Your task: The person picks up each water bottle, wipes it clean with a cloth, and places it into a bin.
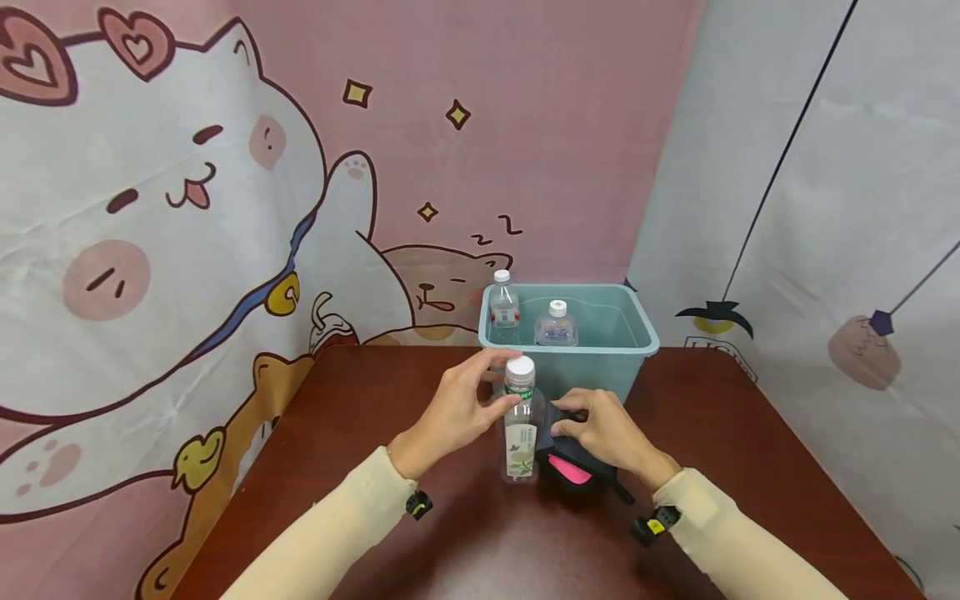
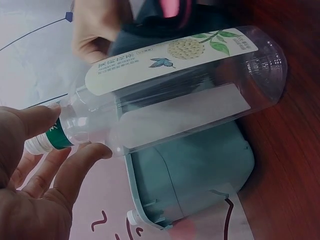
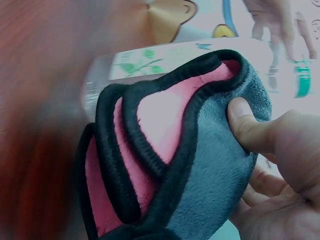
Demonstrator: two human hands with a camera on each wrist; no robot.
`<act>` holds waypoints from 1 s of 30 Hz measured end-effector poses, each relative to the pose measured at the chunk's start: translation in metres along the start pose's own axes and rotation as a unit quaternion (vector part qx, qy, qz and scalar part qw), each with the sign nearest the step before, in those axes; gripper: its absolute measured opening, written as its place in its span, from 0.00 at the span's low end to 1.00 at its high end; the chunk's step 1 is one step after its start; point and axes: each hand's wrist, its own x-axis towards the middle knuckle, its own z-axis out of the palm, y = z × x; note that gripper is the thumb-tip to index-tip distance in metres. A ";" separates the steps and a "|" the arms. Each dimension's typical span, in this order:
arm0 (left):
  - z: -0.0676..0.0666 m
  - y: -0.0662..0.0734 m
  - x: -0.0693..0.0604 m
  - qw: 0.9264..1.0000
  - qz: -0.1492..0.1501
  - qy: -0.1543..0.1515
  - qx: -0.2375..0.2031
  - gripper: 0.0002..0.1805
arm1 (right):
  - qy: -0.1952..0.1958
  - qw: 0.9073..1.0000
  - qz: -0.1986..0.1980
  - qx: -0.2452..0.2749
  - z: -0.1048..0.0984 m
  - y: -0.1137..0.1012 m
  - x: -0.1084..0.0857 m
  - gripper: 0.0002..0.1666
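My left hand [image 1: 459,407] grips a clear plastic bottle [image 1: 521,442] at its neck, thumb on one side and fingers on the other. The bottle is upright, with a white cap, a green neck band and a pale label with a plant picture. Whether its base touches the table I cannot tell. Just right of it, my right hand [image 1: 606,431] pinches a folded plush cloth [image 3: 210,160] between thumb and fingers. This cloth is grey-blue outside and pink inside, with black edging. It is close beside the bottle; contact between them is unclear.
Behind the hands, a light blue plastic bin [image 1: 641,340] stands on the dark red-brown table [image 1: 405,375]. Two clear bottles with white caps, one on the left [image 1: 505,304] and another bottle [image 1: 557,329], are in it. A cartoon-printed curtain [image 1: 570,125] hangs behind the table.
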 end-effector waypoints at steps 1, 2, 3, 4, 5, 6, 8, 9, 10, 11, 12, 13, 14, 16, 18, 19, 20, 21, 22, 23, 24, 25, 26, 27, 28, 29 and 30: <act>0.000 0.000 0.000 1.000 -0.001 0.000 0.002 0.37 | 0.005 1.000 -0.002 0.002 -0.003 -0.002 0.001 0.19; 0.000 0.000 0.001 1.000 0.000 0.000 0.004 0.37 | 0.011 1.000 -0.005 0.005 -0.006 -0.004 0.002 0.19; 0.000 0.000 0.001 1.000 0.000 0.000 0.005 0.37 | 0.016 1.000 -0.008 0.007 -0.008 -0.006 0.004 0.19; 0.000 0.000 0.001 1.000 -0.002 0.000 0.006 0.37 | 0.020 1.000 -0.011 0.008 -0.011 -0.008 0.005 0.18; 0.000 0.000 0.001 1.000 -0.001 0.001 0.007 0.37 | 0.024 1.000 -0.015 0.009 -0.013 -0.010 0.006 0.18; 0.000 0.000 0.001 1.000 -0.001 0.001 0.007 0.37 | 0.027 0.999 -0.018 0.011 -0.015 -0.011 0.007 0.17; 0.001 0.000 0.001 1.000 0.000 0.002 0.005 0.38 | 0.032 0.999 -0.019 0.015 -0.018 -0.015 0.009 0.17; 0.001 0.000 0.001 1.000 0.002 0.002 0.004 0.38 | 0.035 0.999 -0.022 0.017 -0.020 -0.017 0.009 0.16; 0.001 0.000 0.001 1.000 0.003 0.003 0.004 0.38 | 0.038 0.999 -0.024 0.020 -0.021 -0.019 0.010 0.15; 0.001 0.000 0.001 1.000 0.003 0.003 0.004 0.38 | 0.040 0.999 -0.026 0.021 -0.022 -0.020 0.011 0.15; 0.001 0.000 0.001 1.000 0.003 0.002 0.004 0.38 | 0.044 0.998 -0.028 0.022 -0.022 -0.022 0.012 0.15; 0.001 -0.001 0.001 1.000 0.005 0.003 0.004 0.38 | 0.048 0.998 -0.030 0.024 -0.023 -0.023 0.012 0.15; 0.001 0.000 0.001 1.000 0.004 0.002 0.004 0.38 | 0.053 0.998 -0.032 0.025 -0.023 -0.025 0.013 0.15; 0.001 0.000 0.002 1.000 0.001 0.000 0.006 0.37 | 0.061 0.997 -0.034 0.027 -0.023 -0.029 0.015 0.15; 0.001 -0.001 0.002 1.000 0.000 -0.002 0.006 0.37 | 0.070 0.996 -0.032 0.034 -0.022 -0.032 0.017 0.16; 0.001 -0.001 0.002 1.000 -0.001 -0.003 0.007 0.37 | 0.076 0.996 -0.029 0.039 -0.022 -0.034 0.017 0.15; 0.001 -0.001 0.002 1.000 -0.002 -0.003 0.009 0.37 | 0.080 0.995 -0.026 0.047 -0.022 -0.036 0.018 0.15; 0.001 -0.001 0.002 1.000 -0.002 -0.003 0.010 0.36 | 0.085 0.995 -0.024 0.055 -0.022 -0.037 0.019 0.15; 0.001 -0.001 0.002 1.000 -0.002 -0.003 0.010 0.36 | 0.090 0.994 -0.021 0.065 -0.022 -0.039 0.019 0.14; 0.001 -0.001 0.002 1.000 -0.001 -0.002 0.011 0.36 | 0.095 0.993 -0.019 0.073 -0.022 -0.040 0.020 0.14; 0.001 -0.001 0.002 1.000 0.000 -0.001 0.012 0.36 | 0.099 0.992 -0.018 0.078 -0.023 -0.042 0.021 0.14; 0.001 -0.001 0.002 1.000 0.001 0.000 0.013 0.36 | 0.102 0.991 -0.018 0.082 -0.023 -0.043 0.022 0.14; 0.001 -0.001 0.002 1.000 0.001 0.001 0.014 0.36 | 0.105 0.991 -0.019 0.084 -0.023 -0.044 0.022 0.15; 0.001 -0.001 0.002 1.000 0.002 0.001 0.014 0.36 | 0.107 0.991 -0.020 0.083 -0.024 -0.045 0.023 0.15; 0.001 -0.001 0.002 1.000 0.002 0.001 0.013 0.36 | 0.108 0.991 -0.021 0.081 -0.024 -0.047 0.023 0.15; 0.001 -0.001 0.002 1.000 0.004 0.002 0.012 0.36 | 0.109 0.991 -0.020 0.075 -0.023 -0.047 0.023 0.15; 0.001 -0.001 0.002 1.000 0.004 0.001 0.012 0.37 | 0.108 0.991 -0.021 0.069 -0.023 -0.047 0.024 0.15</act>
